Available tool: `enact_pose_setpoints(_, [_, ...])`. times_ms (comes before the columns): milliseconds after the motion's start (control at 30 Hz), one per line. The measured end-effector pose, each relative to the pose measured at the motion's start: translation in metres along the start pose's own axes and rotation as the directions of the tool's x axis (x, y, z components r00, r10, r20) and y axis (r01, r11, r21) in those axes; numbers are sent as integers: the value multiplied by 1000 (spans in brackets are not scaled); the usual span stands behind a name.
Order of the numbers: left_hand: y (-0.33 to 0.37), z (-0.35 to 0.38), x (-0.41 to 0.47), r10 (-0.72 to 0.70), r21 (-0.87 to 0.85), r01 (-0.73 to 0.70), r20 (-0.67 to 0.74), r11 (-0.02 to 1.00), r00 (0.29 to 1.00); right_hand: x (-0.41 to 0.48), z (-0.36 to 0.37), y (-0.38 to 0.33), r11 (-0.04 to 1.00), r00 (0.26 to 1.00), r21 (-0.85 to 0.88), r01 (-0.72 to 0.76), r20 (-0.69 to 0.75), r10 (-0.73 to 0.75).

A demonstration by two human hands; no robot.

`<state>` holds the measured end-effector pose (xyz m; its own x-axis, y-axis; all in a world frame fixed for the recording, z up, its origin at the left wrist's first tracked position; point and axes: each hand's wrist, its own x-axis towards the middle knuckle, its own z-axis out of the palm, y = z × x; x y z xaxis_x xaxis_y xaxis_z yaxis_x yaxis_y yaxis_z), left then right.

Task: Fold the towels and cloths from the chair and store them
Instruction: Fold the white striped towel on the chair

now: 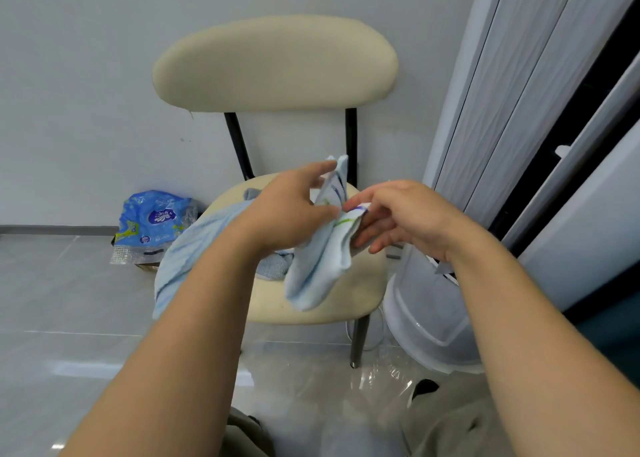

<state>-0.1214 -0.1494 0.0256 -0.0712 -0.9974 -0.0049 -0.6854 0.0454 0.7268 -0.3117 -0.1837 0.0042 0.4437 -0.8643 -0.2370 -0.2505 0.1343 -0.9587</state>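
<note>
A small light-blue cloth (317,266) with purple and green stripes hangs above the cream chair seat (360,290). My left hand (289,210) pinches its upper edge between thumb and fingers. My right hand (398,214) holds the same edge from the right, fingers under the fabric. A larger pale-blue towel (194,248) drapes over the seat's left side and hangs off it. A darker blue cloth (275,266) lies bunched on the seat behind my left wrist.
The chair's cream backrest (277,63) stands against a white wall. A blue plastic package (152,219) lies on the floor at left. A white bin (426,304) stands right of the chair, beside grey wardrobe doors (512,92). Clear plastic wrap (388,380) covers the floor.
</note>
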Motion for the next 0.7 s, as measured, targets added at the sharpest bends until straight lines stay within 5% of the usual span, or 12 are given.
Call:
enact_pose_setpoints(133, [-4, 1, 4, -10, -70, 12, 30, 997, 1000, 2, 3, 10, 972, 995, -210, 101, -4, -104])
enact_pose_setpoints(367, [-2, 5, 1, -34, -223, 52, 85, 974, 996, 13, 19, 16, 918, 930, -352, 185, -238, -279])
enact_pose_setpoints(600, [-14, 7, 0, 49, 12, -51, 123, 999, 991, 27, 28, 27, 801, 893, -595, 62, -326, -310])
enact_pose_setpoints(700, [-17, 6, -1, 60, 69, -65, 70, 995, 996, 27, 30, 28, 658, 878, -753, -13, -323, -353])
